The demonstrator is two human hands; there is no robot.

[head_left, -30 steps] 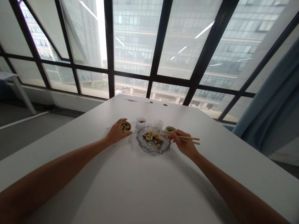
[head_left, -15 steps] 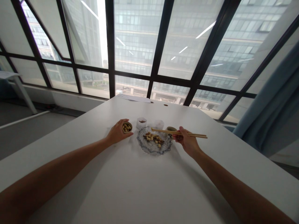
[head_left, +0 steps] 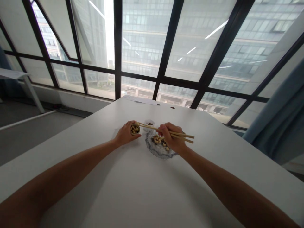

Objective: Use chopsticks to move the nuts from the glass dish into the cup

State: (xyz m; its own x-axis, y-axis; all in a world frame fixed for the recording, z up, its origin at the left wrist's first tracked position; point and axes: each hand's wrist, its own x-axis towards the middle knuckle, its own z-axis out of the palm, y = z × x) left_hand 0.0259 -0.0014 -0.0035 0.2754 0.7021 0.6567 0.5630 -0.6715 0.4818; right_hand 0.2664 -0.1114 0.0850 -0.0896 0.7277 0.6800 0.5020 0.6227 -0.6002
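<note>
Chopsticks [head_left: 184, 135] are gripped in your right hand [head_left: 174, 141], over the glass plate [head_left: 161, 154] of nuts [head_left: 156, 139], tips reaching left to the far edge of the small bowl [head_left: 139, 130]; whether they pinch anything is unclear. Your left hand [head_left: 124, 134] clasps that bowl, left of the plate.

A blue curtain [head_left: 281, 123] hangs beside tall windows [head_left: 144, 47] (dark-framed ones).
</note>
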